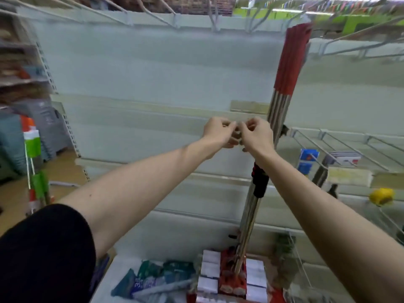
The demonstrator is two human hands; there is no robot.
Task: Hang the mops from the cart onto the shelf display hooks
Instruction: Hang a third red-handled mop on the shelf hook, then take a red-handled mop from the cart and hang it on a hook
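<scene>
Cart (122, 278): at 6 o'clock, packaged goods inside.
Mop (251, 206): upright under our wrists.
Left hand (218, 132), right hand (258, 134): fingertips pinched together, touching; held item unclear.
Hung mops (288, 68): 1 o'clock.

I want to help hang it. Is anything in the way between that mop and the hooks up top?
Nothing visible. The mop stands under both hands, and only bare back panel lies below the empty hooks. Other mops hang off to the right.

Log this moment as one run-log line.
stage: hanging mop | left hand + right hand: together at top of mop handle | hung mops: on upper hook, right | grip: unclear
</scene>
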